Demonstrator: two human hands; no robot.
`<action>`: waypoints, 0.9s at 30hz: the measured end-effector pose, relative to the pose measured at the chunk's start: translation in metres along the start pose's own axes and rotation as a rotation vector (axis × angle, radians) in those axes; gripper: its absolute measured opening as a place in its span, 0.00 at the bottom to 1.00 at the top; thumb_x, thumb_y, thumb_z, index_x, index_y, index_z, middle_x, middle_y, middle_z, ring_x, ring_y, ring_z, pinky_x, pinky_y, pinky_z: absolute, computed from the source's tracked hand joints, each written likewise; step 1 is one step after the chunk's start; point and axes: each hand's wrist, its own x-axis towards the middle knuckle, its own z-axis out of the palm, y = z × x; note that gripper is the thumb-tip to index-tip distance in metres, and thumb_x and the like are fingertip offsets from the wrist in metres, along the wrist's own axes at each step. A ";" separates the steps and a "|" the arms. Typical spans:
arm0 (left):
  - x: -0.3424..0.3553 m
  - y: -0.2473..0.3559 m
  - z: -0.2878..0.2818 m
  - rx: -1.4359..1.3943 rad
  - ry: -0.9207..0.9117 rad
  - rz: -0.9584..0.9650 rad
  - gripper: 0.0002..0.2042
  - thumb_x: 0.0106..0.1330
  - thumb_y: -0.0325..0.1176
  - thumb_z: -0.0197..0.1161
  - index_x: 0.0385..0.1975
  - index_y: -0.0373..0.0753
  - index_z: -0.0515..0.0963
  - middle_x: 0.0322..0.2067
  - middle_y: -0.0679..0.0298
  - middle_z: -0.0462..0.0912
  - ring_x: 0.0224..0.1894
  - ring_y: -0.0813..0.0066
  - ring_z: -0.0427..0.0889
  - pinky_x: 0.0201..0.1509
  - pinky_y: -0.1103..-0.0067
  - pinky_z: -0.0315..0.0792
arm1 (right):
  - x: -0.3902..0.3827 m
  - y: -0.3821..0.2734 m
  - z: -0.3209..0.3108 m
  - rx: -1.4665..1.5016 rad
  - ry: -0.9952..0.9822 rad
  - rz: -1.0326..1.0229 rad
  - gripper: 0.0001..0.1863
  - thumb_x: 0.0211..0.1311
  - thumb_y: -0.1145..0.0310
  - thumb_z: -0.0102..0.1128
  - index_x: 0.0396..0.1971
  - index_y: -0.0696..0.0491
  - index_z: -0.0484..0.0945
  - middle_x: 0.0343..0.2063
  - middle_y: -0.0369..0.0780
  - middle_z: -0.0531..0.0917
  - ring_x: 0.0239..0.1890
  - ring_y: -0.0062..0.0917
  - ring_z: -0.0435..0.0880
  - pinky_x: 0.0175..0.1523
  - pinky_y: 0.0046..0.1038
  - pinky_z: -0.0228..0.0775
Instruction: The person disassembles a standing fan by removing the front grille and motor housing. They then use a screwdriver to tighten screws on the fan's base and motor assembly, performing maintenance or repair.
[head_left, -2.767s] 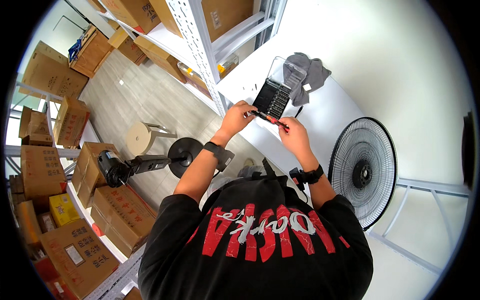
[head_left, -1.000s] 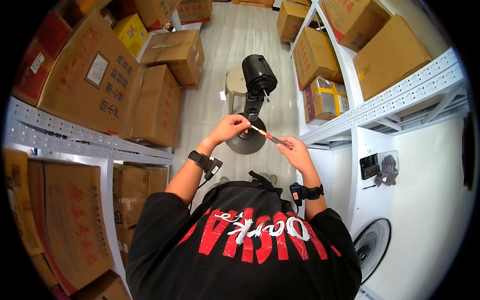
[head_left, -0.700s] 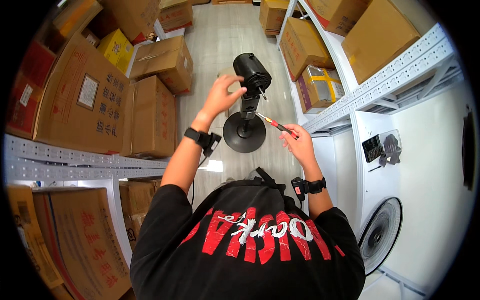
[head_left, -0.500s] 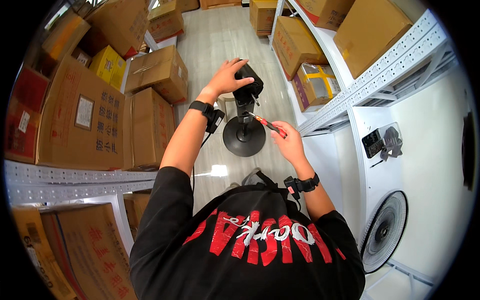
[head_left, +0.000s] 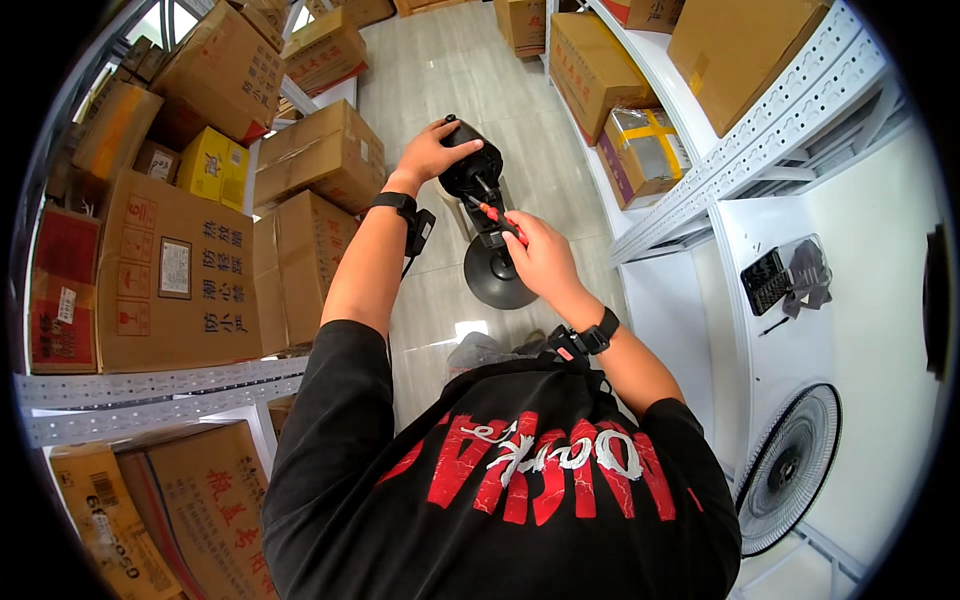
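Observation:
A black stand fan without its blades stands on the floor on its round base [head_left: 500,282]. My left hand [head_left: 430,158] is closed over the top of the fan's motor housing [head_left: 470,172], thumb lying across it. A metal shaft juts from the housing on the side toward me. Gripped in my right hand [head_left: 545,262] is a screwdriver [head_left: 502,218] with a red and black handle. Its tip points up at the fan, just below the housing; whether it sits in a screw is too small to tell.
Cardboard boxes [head_left: 180,265] fill the shelves on the left. More cartons [head_left: 600,75] stand on the white shelving at the right. A round fan grille [head_left: 790,468] leans on the right shelf, below a black phone-like device [head_left: 764,282] and a grey bag [head_left: 806,272].
My right hand has moved left and in toward the fan with the screwdriver. The motor housing has tilted and shifted slightly left under my left hand.

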 end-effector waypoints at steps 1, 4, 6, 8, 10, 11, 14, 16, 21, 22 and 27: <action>0.000 0.001 0.000 -0.003 0.004 -0.011 0.41 0.51 0.65 0.64 0.59 0.38 0.73 0.65 0.51 0.66 0.66 0.55 0.67 0.68 0.70 0.61 | 0.004 0.001 0.001 -0.007 -0.011 -0.002 0.13 0.60 0.70 0.59 0.44 0.56 0.75 0.32 0.46 0.81 0.31 0.42 0.80 0.36 0.38 0.72; 0.000 0.005 0.000 -0.014 0.015 -0.050 0.42 0.50 0.66 0.65 0.58 0.38 0.74 0.64 0.52 0.67 0.64 0.57 0.68 0.67 0.70 0.62 | 0.015 0.001 0.004 -0.017 0.002 0.001 0.13 0.60 0.70 0.59 0.44 0.56 0.75 0.32 0.46 0.81 0.31 0.42 0.80 0.35 0.39 0.72; 0.001 0.008 -0.002 -0.017 0.022 -0.071 0.44 0.47 0.67 0.65 0.58 0.38 0.74 0.64 0.53 0.67 0.63 0.58 0.70 0.66 0.70 0.64 | 0.020 0.002 0.006 -0.031 -0.001 0.015 0.12 0.60 0.70 0.58 0.44 0.56 0.75 0.31 0.46 0.80 0.32 0.43 0.80 0.36 0.40 0.72; 0.000 0.013 -0.002 0.008 0.025 -0.071 0.44 0.47 0.67 0.65 0.58 0.38 0.74 0.64 0.52 0.67 0.63 0.58 0.70 0.66 0.71 0.65 | 0.025 0.006 0.007 -0.044 0.000 0.010 0.12 0.60 0.71 0.58 0.43 0.56 0.74 0.31 0.46 0.80 0.32 0.43 0.80 0.36 0.40 0.72; -0.003 0.012 -0.001 0.021 0.037 -0.067 0.44 0.47 0.67 0.65 0.58 0.38 0.75 0.63 0.52 0.68 0.63 0.58 0.71 0.65 0.71 0.65 | 0.026 0.011 0.011 -0.058 -0.009 -0.018 0.11 0.60 0.71 0.58 0.43 0.56 0.74 0.31 0.47 0.80 0.33 0.44 0.80 0.37 0.41 0.72; -0.003 0.011 0.000 0.027 0.047 -0.066 0.44 0.47 0.68 0.64 0.57 0.38 0.75 0.62 0.52 0.69 0.62 0.57 0.71 0.65 0.71 0.65 | 0.028 0.013 0.014 -0.052 -0.005 -0.026 0.11 0.60 0.71 0.58 0.43 0.56 0.74 0.31 0.47 0.80 0.33 0.44 0.80 0.37 0.41 0.72; -0.001 0.013 0.002 0.057 0.061 -0.064 0.43 0.48 0.68 0.64 0.57 0.38 0.75 0.61 0.51 0.70 0.62 0.57 0.72 0.65 0.71 0.66 | 0.032 0.017 0.014 -0.052 -0.003 -0.033 0.11 0.60 0.71 0.58 0.42 0.56 0.74 0.32 0.47 0.80 0.34 0.46 0.80 0.38 0.42 0.72; 0.001 0.017 0.000 0.094 0.057 -0.068 0.43 0.48 0.68 0.63 0.57 0.38 0.75 0.61 0.51 0.70 0.61 0.57 0.72 0.65 0.71 0.66 | 0.037 0.018 0.013 -0.065 -0.020 -0.022 0.11 0.60 0.71 0.58 0.42 0.56 0.74 0.32 0.47 0.80 0.35 0.46 0.80 0.38 0.42 0.73; 0.000 0.023 0.000 0.103 0.062 -0.115 0.43 0.48 0.68 0.63 0.57 0.39 0.76 0.61 0.52 0.70 0.61 0.58 0.72 0.64 0.72 0.66 | 0.039 0.017 0.011 -0.035 -0.036 0.016 0.11 0.59 0.71 0.58 0.42 0.56 0.74 0.32 0.48 0.80 0.34 0.46 0.80 0.38 0.42 0.72; 0.000 0.022 0.001 0.103 0.068 -0.119 0.43 0.48 0.68 0.63 0.57 0.39 0.76 0.61 0.53 0.70 0.61 0.58 0.72 0.64 0.72 0.66 | 0.038 0.017 0.012 -0.025 -0.041 0.013 0.11 0.59 0.71 0.58 0.42 0.56 0.74 0.32 0.48 0.80 0.34 0.46 0.80 0.38 0.42 0.72; -0.002 0.021 0.002 0.105 0.072 -0.107 0.43 0.48 0.68 0.62 0.57 0.39 0.76 0.61 0.54 0.70 0.61 0.58 0.73 0.64 0.72 0.66 | 0.036 0.019 0.016 -0.020 -0.008 0.015 0.11 0.59 0.72 0.59 0.41 0.57 0.75 0.31 0.48 0.80 0.33 0.45 0.80 0.37 0.42 0.72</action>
